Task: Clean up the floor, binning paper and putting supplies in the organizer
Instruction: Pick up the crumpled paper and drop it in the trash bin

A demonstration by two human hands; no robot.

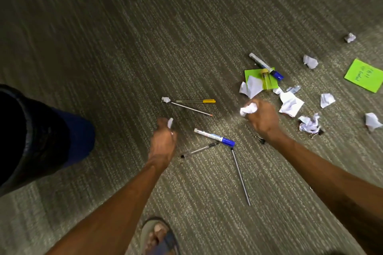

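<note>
Right hand (262, 119) is fisted round a crumpled paper wad (248, 109). Left hand (163, 138) curls round a smaller white scrap (170, 123). Both are loaded, so the step in hand reads as: carry to bin, drop.

Dark bin (41, 140) stands far left on the carpet (124, 37), well apart from the mess. Left hand is nearer it. Suggest getting each fist over the opening and releasing only once above the rim, since light wads drift.

Don't cram more paper into full fists; it'll spill. Next trip, take the cluster at right: flat crumpled sheet (290, 105) just beside the right hand, tight wad (309, 124) beyond it, green note (364, 75) near the frame edge.

Leave supplies for a later pass: blue-capped marker (215, 136) between the hands, clear pen (199, 149) just beside its cap end, yellow-capped pen (195, 101) further out. Organizer not in view.

Smallest is the binder clip (261, 139), close by the right wrist. Easy to miss; take it with fingertips, hand empty.
</note>
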